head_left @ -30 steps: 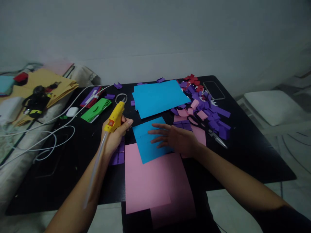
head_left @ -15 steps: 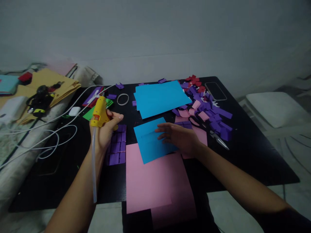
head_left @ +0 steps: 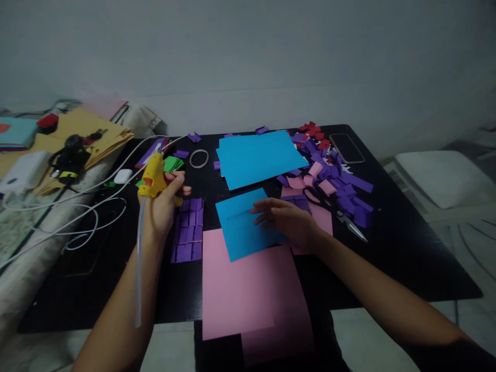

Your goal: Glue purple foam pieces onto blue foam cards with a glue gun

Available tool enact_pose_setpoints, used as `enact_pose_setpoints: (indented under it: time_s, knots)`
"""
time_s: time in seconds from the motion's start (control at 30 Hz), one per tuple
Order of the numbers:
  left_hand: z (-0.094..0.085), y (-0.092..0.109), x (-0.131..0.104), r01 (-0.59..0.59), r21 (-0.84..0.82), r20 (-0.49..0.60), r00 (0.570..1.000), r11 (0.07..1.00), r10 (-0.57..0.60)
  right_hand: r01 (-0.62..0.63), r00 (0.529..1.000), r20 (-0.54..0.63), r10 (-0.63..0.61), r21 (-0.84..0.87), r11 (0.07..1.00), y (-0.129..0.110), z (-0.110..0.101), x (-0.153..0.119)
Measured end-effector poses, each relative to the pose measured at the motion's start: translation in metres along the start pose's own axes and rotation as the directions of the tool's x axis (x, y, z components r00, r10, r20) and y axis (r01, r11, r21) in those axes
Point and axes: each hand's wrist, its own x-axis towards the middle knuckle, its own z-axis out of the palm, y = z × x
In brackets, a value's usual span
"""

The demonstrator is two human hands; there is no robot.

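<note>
A yellow glue gun (head_left: 154, 175) with a long clear glue stick (head_left: 139, 263) out of its back is gripped in my left hand (head_left: 165, 204). My right hand (head_left: 289, 219), fingers spread and slightly curled, is over the right part of a small blue sheet (head_left: 242, 227); whether it touches the sheet is unclear. That sheet overlaps the top of pink sheets (head_left: 240, 289) at the table's front edge. To the left lies a purple panel of small folded pieces (head_left: 189, 232). Larger blue sheets (head_left: 259, 155) rest farther back.
Purple folded pieces (head_left: 341, 183), red pieces (head_left: 312, 132), scissors (head_left: 351, 226) and a phone (head_left: 346, 148) are on the right. A tape ring (head_left: 199, 158), a white case (head_left: 123, 176), white cables (head_left: 93, 212) and brown envelopes (head_left: 104, 134) are on the left.
My left hand has shifted slightly left with the glue gun, uncovering more of the purple panel. My right hand has hardly moved over the blue sheet.
</note>
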Motion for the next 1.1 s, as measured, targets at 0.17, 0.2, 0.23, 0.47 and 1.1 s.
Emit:
enact_pose_setpoints:
  time_s: [0.17,0.2,0.23,0.47,1.1]
  knots:
    - [0.0,0.0,0.001,0.02,0.023,0.005,1.0,1.0,-0.02,0.002,1.0,0.006,-0.001,-0.042,0.999,0.003,0.0,0.001]
    - [0.0,0.001,0.001,0.022,0.027,0.004,1.0,0.999,-0.022,-0.003,1.0,-0.001,0.003,-0.05,0.999,0.004,0.0,0.001]
    - [0.001,0.003,0.0,0.027,0.03,0.006,1.0,0.999,-0.027,-0.007,1.0,-0.011,0.006,-0.055,0.998,0.004,0.0,0.002]
    - [0.005,0.011,-0.005,0.125,0.034,0.071,0.989,0.992,-0.127,-0.02,0.998,-0.062,0.017,-0.045,0.999,0.007,0.001,0.002]
    - [0.016,0.017,-0.013,0.337,-0.068,0.235,0.92,0.939,-0.313,-0.027,0.993,-0.118,-0.023,-0.408,0.912,0.004,0.029,0.011]
